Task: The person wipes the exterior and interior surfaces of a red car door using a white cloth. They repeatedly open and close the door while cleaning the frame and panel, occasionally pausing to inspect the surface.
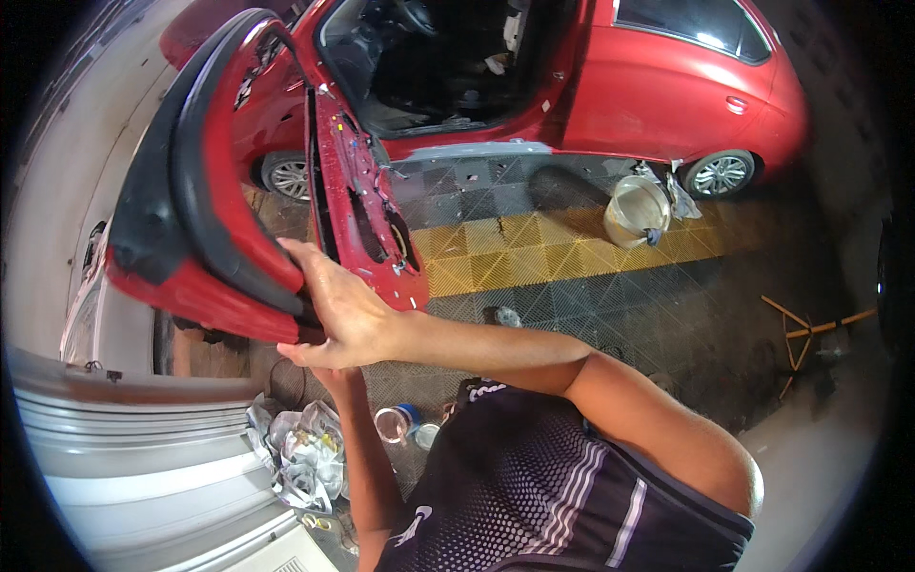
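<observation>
A large curved car body panel (219,191), red with broad black trim, is raised at the left of the view. My right hand (348,310) grips its lower right end, thumb on the upper side and fingertips wrapped below. My left hand (335,375) is mostly hidden behind my right hand and the panel's lower end; only its wrist area shows, and its fingers are out of sight. Just beyond the panel stands a red car door (367,205), swung open, its inner side stripped of trim with holes showing.
The red car (658,86) fills the far side, its front doorway open. A bucket (637,208) stands on the black and yellow floor tiles (505,253). Crumpled wrapping (310,448) and an open can (393,423) lie near my left arm. A yellow stand (810,332) is at right.
</observation>
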`<control>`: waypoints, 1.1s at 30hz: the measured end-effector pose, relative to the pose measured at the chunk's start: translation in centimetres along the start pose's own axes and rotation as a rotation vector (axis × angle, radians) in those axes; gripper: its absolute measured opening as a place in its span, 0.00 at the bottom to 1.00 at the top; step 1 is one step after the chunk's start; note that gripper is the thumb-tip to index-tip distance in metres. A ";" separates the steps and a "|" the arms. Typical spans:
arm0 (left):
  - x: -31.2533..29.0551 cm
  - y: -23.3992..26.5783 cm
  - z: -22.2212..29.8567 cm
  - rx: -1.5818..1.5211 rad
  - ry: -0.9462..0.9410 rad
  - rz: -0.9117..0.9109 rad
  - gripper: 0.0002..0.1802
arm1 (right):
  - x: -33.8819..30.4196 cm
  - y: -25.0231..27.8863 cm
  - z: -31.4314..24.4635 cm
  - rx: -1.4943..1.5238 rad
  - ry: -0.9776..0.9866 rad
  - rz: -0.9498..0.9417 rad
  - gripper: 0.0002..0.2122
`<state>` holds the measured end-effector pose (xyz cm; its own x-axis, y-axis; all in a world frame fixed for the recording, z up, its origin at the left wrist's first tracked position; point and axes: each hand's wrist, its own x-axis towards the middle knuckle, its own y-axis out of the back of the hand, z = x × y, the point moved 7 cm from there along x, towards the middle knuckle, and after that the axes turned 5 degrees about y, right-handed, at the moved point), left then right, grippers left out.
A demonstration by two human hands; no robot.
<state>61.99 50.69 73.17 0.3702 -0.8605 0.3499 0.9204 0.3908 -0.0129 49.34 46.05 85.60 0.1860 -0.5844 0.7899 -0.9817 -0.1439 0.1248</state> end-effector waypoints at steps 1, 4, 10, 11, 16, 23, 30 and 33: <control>0.3 0.1 -0.3 0.203 -0.056 -0.134 0.19 | -0.5 0.0 0.7 -0.022 -0.033 0.011 0.50; -0.6 2.1 -2.1 0.538 -0.034 -0.120 0.15 | -1.4 1.3 0.3 -0.054 -0.105 0.007 0.52; -3.1 -3.9 1.8 0.765 -0.379 -0.142 0.22 | -1.8 5.6 1.8 0.168 -0.105 -0.036 0.38; -3.5 -4.4 2.3 0.752 -0.389 -0.148 0.25 | -1.8 6.2 2.0 0.218 -0.210 -0.047 0.37; -6.4 -1.9 -0.6 0.726 -0.226 -0.216 0.26 | -1.7 5.8 1.2 0.287 -0.123 0.004 0.41; -24.5 9.8 -18.3 1.001 0.627 -0.604 0.20 | -8.5 6.3 5.9 0.244 -0.283 0.010 0.37; -46.9 21.7 -28.0 0.934 1.307 -0.707 0.24 | -43.3 18.1 21.1 -0.614 -0.944 -0.614 0.15; -49.5 24.6 -27.7 0.945 1.445 -0.651 0.26 | -58.4 24.7 16.8 -1.013 -0.637 -1.358 0.13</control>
<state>69.78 93.85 29.55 0.3032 -0.3088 -0.9015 0.7649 -0.4853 0.4236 14.87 63.25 32.46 0.5396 -0.7062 -0.4584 0.2540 -0.3825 0.8883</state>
